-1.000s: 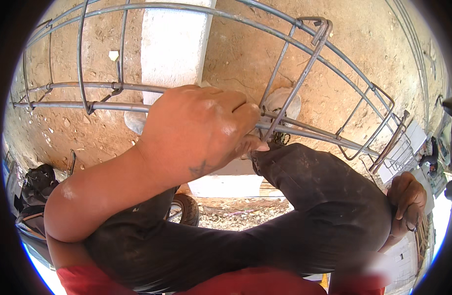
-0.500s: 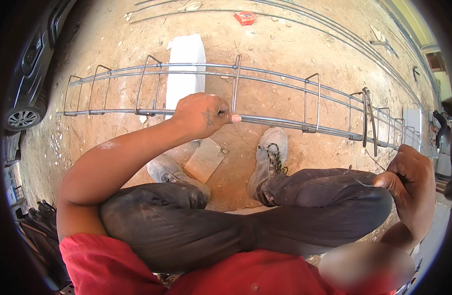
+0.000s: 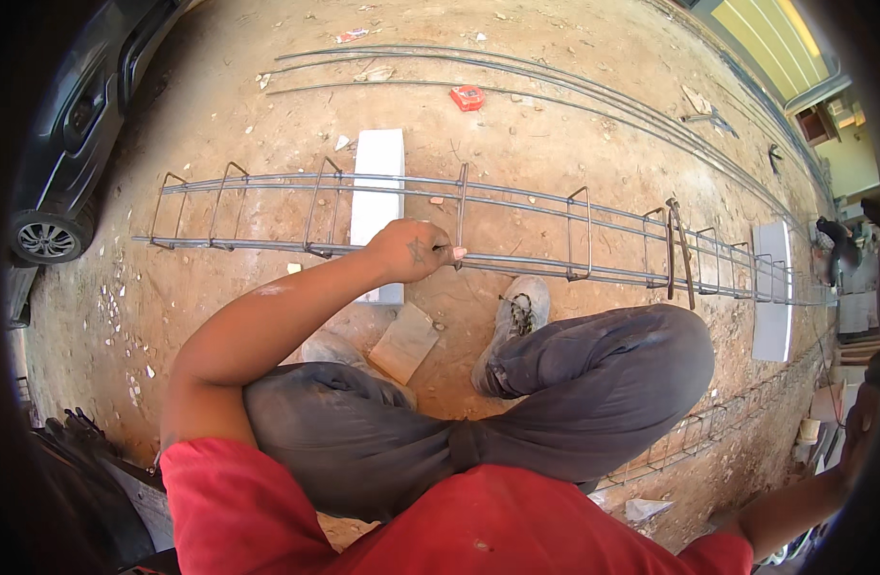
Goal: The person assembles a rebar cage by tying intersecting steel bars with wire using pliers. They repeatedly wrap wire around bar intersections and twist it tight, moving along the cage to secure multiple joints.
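Observation:
A long, narrow rebar cage (image 3: 526, 261) of thin steel bars with squarish stirrups stretches across in front of me. My left hand (image 3: 416, 251) is closed around its near bar, beside a stirrup, with the thumb pointing right along the steel. Farther right, a rusty two-legged tool like tying pincers (image 3: 679, 251) hangs over the cage's bars. My right hand (image 3: 859, 431) is stretched out to the far right edge, away from the cage. It is dark there and partly cut off, so its fingers cannot be made out.
A white block (image 3: 377, 158) and another pale block (image 3: 771, 335) lie under the cage. Loose rods (image 3: 516, 65) and a red tape measure (image 3: 468, 97) lie beyond. A tile piece (image 3: 404, 345) sits between my shoes. A second cage (image 3: 698, 433) lies right; a car (image 3: 66, 134) stands left.
My right hand, which held a thin wire near the cage's right part, has swung out to the far right edge. My left hand keeps its grip. The view has shifted rightward.

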The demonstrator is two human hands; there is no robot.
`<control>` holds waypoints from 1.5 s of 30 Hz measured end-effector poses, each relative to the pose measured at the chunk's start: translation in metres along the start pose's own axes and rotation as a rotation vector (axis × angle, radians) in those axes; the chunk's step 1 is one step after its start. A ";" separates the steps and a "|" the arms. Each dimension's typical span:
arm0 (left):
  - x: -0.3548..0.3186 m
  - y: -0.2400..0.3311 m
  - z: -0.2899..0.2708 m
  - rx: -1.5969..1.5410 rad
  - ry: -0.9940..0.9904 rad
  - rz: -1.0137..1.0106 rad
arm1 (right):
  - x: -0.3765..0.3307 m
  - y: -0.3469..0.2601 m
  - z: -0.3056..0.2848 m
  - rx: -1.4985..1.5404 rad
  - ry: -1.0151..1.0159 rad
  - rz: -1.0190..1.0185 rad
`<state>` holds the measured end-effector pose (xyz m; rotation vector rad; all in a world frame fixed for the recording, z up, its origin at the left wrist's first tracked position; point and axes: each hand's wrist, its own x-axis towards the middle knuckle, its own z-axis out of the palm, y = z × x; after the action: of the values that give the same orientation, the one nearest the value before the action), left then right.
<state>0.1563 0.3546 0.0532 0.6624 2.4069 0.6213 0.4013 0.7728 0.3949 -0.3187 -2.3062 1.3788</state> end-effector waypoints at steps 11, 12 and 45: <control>0.003 -0.004 -0.001 -0.059 -0.023 -0.018 | -0.266 0.247 0.068 -0.577 -0.599 1.258; 0.003 -0.004 -0.001 -0.053 -0.031 -0.019 | -0.281 0.252 0.069 -0.589 -0.605 1.352; 0.010 -0.003 -0.001 -0.089 -0.112 -0.117 | -0.215 0.247 0.201 -0.233 -0.371 1.384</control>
<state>0.1472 0.3574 0.0483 0.5017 2.2815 0.6210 0.4890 0.6473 0.0422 -2.1801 -2.5292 1.7393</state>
